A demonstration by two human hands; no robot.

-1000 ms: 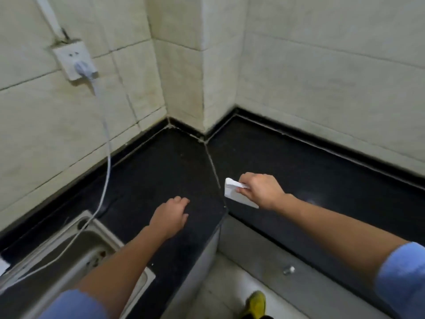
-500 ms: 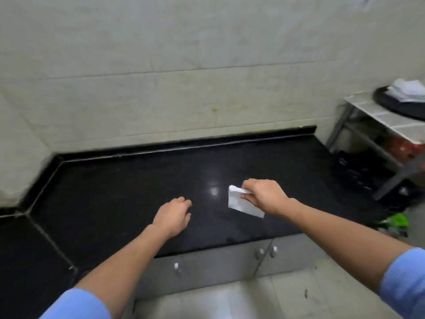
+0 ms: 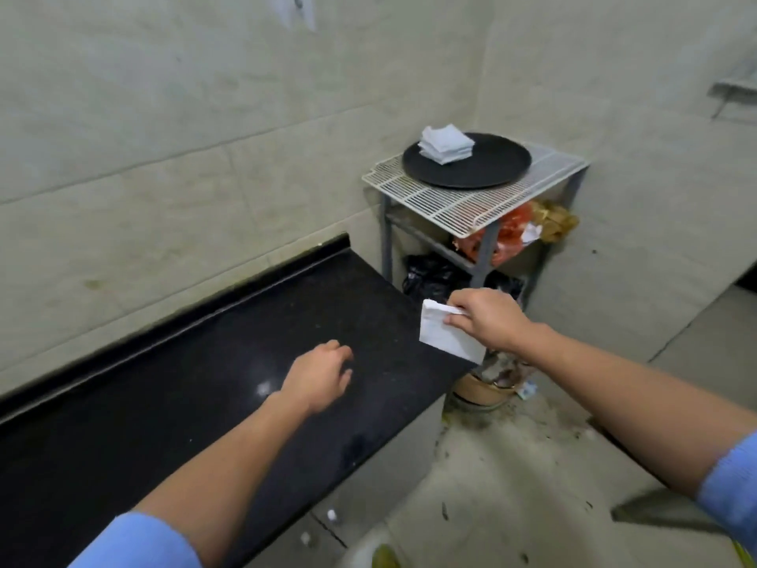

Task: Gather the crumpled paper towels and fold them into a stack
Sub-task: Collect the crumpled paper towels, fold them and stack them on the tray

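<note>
My right hand (image 3: 487, 319) pinches a folded white paper towel (image 3: 444, 337) in the air, just past the right end of the black counter (image 3: 205, 383). My left hand (image 3: 319, 379) hovers over the counter with loosely curled fingers and holds nothing. A stack of folded white paper towels (image 3: 445, 143) lies on a round black tray (image 3: 467, 166), which sits on a white wire shelf (image 3: 471, 198) in the corner beyond my right hand.
Under the wire shelf are an orange bag (image 3: 504, 239) and a black bag (image 3: 430, 276). A tan bowl-like bin (image 3: 483, 393) with rubbish stands on the dirty floor by the counter's end. Tiled walls close in behind the counter and shelf.
The view has swung right from the counter's corner to its right end, and the shelf with the tray has come into view. My right hand still holds the folded towel; my left hand stays empty.
</note>
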